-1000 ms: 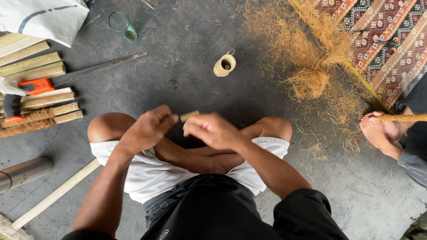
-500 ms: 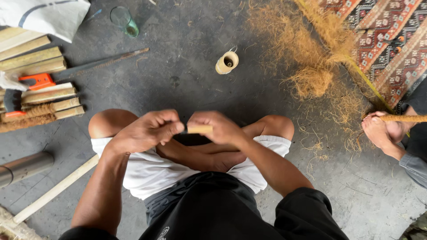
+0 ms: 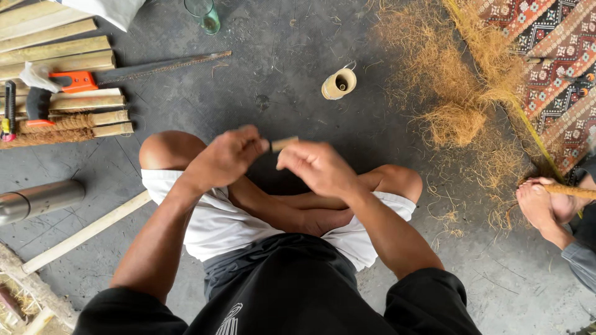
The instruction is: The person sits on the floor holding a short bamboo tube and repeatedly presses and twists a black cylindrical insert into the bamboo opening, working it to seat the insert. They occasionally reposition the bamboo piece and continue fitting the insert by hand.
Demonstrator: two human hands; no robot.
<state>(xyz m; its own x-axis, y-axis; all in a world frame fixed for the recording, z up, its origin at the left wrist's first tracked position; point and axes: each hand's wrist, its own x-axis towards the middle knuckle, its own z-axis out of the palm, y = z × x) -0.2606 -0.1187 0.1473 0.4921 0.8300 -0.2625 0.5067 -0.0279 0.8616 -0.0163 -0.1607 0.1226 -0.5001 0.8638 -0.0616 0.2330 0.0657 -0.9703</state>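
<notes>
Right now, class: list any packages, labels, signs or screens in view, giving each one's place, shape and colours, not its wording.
White sack: top left on the floor, beside the bamboo slats; soft, crumpled, plain white.
Shirt print: bottom centre on the black shirt; small white striped emblem.
No signs or screens.

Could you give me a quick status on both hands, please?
Left hand shut on short bamboo piece. Right hand beside it, grip unclear. Twine spool ahead, apart.

We see bare floor (image 3: 292, 56) ahead of our hands. The spool (image 3: 339, 83), saw (image 3: 124, 71) and fiber pile (image 3: 453, 121) block the sides.
</notes>
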